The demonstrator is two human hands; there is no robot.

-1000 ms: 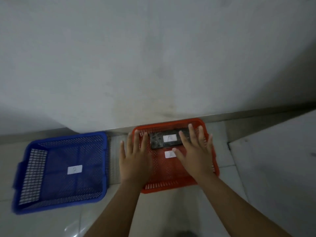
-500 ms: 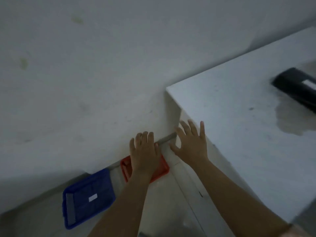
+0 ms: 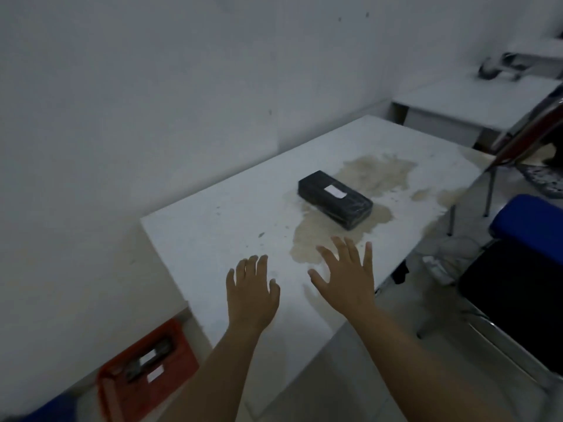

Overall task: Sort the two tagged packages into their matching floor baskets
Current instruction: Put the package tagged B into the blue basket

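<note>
Both hands hover over the white table (image 3: 213, 226), fingers spread, gripping nothing: left hand (image 3: 251, 295), right hand (image 3: 347, 278). The black package (image 3: 334, 198) lies flat beyond the right fingertips (image 3: 350, 243), apart from them.

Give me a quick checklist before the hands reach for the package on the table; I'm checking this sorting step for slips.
1. Left hand empty, fingers spread: ok.
2. Right hand empty, open: ok.
3. Black rectangular wrapped package flat on the stained white table, nothing on top: ok.
4. White tag faces up; its marking: cannot tell.
5. Red plastic mesh floor basket already holds one dark tagged package: ok.
6. Blue basket only partly in view at the bottom edge; its tag: cannot tell.
</note>
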